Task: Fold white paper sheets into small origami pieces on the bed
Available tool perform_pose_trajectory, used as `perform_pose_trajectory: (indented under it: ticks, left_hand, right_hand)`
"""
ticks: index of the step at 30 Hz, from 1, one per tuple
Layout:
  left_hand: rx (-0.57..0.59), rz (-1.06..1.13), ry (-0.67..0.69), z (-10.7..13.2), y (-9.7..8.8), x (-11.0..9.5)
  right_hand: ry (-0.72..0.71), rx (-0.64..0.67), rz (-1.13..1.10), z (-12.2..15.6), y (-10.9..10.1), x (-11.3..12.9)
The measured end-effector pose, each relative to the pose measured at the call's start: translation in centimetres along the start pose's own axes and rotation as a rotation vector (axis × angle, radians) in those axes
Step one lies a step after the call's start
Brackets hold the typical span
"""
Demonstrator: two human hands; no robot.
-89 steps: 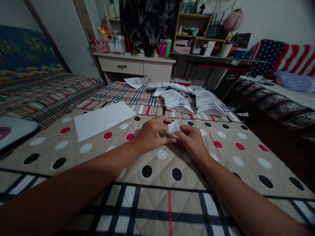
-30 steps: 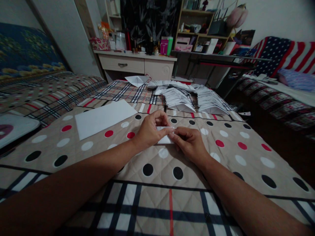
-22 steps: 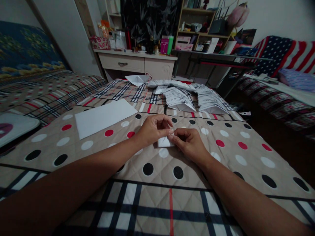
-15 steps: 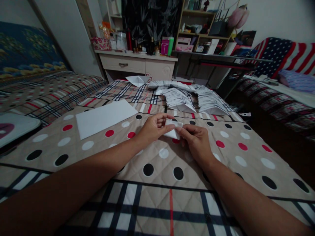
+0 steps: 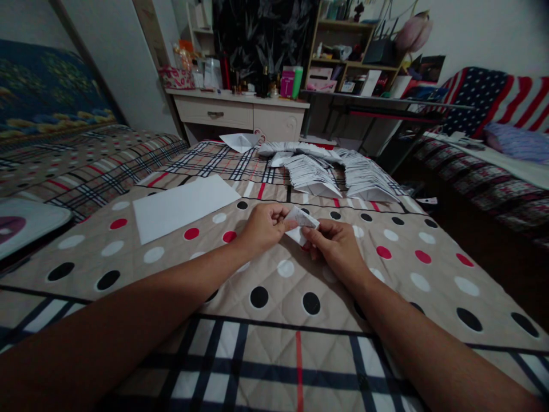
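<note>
Over the middle of the bed cover (image 5: 386, 286), a small folded paper (image 5: 302, 221) sits between two hands and looks lifted a little off the cloth. The left hand (image 5: 262, 227) pinches its left end, with its fingers curled tight on it. The right hand (image 5: 337, 247) pinches its right end the same way. Both hands are just as near. The paper's long side runs across from hand to hand, tipped a bit. A flat white sheet (image 5: 184, 206) lies near the left edge. Piles of folded papers (image 5: 338, 174) sit at the far edge. Behind the bed stands a desk (image 5: 240, 111) with bottles on it.
</note>
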State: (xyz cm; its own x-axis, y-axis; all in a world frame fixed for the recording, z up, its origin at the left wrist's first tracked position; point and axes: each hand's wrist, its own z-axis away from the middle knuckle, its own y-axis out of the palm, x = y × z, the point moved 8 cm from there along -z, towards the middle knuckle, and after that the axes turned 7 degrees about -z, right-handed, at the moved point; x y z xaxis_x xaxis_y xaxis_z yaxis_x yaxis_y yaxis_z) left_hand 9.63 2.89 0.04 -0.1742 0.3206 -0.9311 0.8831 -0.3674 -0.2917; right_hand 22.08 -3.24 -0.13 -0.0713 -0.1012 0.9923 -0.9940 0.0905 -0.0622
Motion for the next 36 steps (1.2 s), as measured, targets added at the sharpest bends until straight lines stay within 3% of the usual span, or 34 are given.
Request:
perform_pose_trajectory:
  ticks: [5,12,21,24,28,33,36]
  left_hand:
    - [-0.009,-0.245,0.107,0.1,-0.4,-1.1]
    - [0.002,-0.353,0.158,0.2,-0.7,-1.7]
    - [0.006,-0.239,0.184,0.8,0.1,-2.2]
    - [0.070,-0.245,0.211,1.3,0.7,-2.7]
    - [0.182,-0.243,0.189,1.7,1.4,-2.7]
    - [0.070,-0.047,0.102,1.2,0.6,-1.9]
    - [0.089,-0.077,0.097,1.0,0.9,-1.5]
  right_hand:
    - [0.044,0.050,-0.007,-0.1,0.3,-0.6]
    - [0.018,0.106,0.120,-0.2,0.4,-0.7]
    - [-0.033,0.100,0.102,0.6,0.6,0.3]
    - [-0.031,0.186,0.101,0.9,1.3,0.2]
    - [0.078,0.329,0.061,1.2,2.5,-0.7]
    - [0.071,0.095,-0.016,0.8,0.8,-0.3]
    - [0.049,0.015,-0.045,0.5,0.0,-0.4]
